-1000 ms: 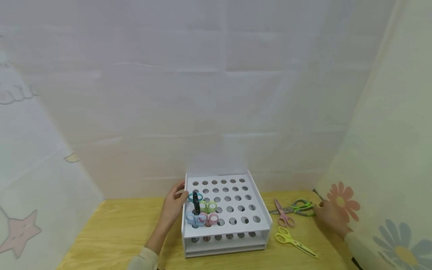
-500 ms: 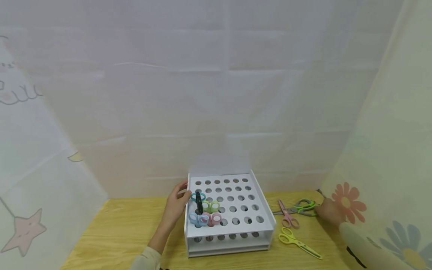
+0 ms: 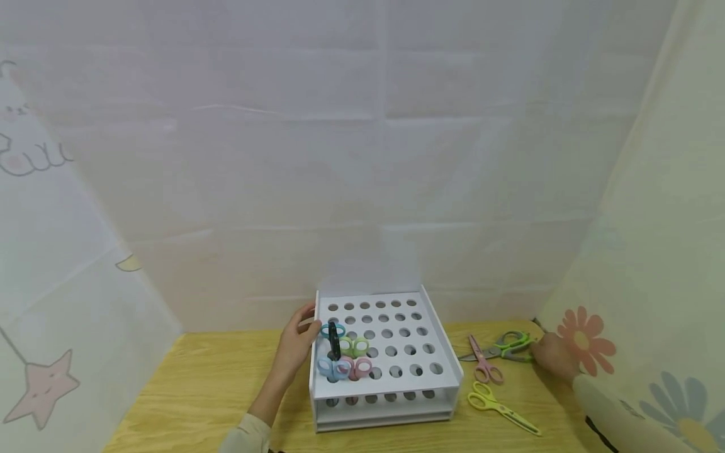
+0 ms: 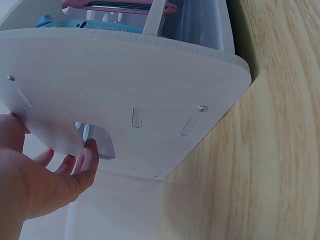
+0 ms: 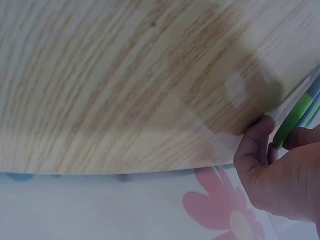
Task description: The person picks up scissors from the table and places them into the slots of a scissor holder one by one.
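In the head view, a white rack [image 3: 391,340] with rows of round holes stands on the wooden table. Several small scissors [image 3: 352,346] stand in its left holes, handles up, among them a black-handled pair [image 3: 334,341]. My left hand [image 3: 296,343] holds the rack's left side wall; in the left wrist view its curled fingers [image 4: 86,162] hook the edge of a cutout. Far right, my right hand [image 3: 555,357] pinches the handles of green-and-grey scissors [image 3: 512,355], whose blades point left. In the right wrist view, a green handle [image 5: 295,120] sits between thumb and fingers.
Pink scissors [image 3: 486,365] lie beside the green-and-grey blades, with yellow scissors [image 3: 504,409] nearer the front. A pale sheet wall [image 3: 362,157] closes off the back, and a flowered sheet [image 3: 640,302] borders the right. Wooden table [image 3: 187,396] extends left of the rack.
The head view has shifted slightly, so everything sits a little further right. My right hand stays at the green-and-grey scissors, whose handles have tipped up slightly. The left hand keeps its place on the rack.
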`<state>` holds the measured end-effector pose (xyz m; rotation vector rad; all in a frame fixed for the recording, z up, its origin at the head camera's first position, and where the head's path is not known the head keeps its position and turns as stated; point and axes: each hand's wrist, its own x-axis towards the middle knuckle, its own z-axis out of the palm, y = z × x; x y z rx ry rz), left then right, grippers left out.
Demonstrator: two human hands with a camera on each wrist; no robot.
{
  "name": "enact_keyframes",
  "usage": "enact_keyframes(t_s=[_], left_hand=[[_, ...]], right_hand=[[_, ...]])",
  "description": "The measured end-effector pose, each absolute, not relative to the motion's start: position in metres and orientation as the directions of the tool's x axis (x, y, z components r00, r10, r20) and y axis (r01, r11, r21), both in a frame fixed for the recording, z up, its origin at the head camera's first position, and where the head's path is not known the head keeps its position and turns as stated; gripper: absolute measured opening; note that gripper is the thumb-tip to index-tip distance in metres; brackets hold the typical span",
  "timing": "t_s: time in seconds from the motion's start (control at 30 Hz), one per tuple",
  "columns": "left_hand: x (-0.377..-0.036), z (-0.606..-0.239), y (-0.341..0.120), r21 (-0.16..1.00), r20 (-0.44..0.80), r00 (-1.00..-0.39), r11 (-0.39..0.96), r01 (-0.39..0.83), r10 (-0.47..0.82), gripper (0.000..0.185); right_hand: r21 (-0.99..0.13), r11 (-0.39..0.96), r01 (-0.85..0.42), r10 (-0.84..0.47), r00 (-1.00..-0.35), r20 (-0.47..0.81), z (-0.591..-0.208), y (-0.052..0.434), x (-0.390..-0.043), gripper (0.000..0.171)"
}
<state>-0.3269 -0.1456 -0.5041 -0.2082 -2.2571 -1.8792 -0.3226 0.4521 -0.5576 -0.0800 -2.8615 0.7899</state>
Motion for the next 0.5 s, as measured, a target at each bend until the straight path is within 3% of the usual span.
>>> enact_keyframes(t_s=[0.17,0.37,0.5], left_hand=[[-0.326,-0.504,-0.145,0.956,0.234,-0.972,0.188,0.226,-0.024,0.047],[-0.326,-0.504,-0.145,0.952,0.244,-0.969,0.199,0.233,-0.03,0.047],[-0.327,-0.503,-0.144,0.954,0.238,-0.971,0.192,0.23,-0.022,0.047]], right_hand=[[-0.56,0.825,-0.077,0.053,-0.976,0.213,-0.553,0.459,-0.325,0.038],[-0.834,0.549,-0.058,0.055,-0.993,0.105,-0.531,0.457,-0.322,0.027],[-0.902,0.424,-0.077,0.032,-0.994,0.1,-0.514,0.453,-0.318,0.045]])
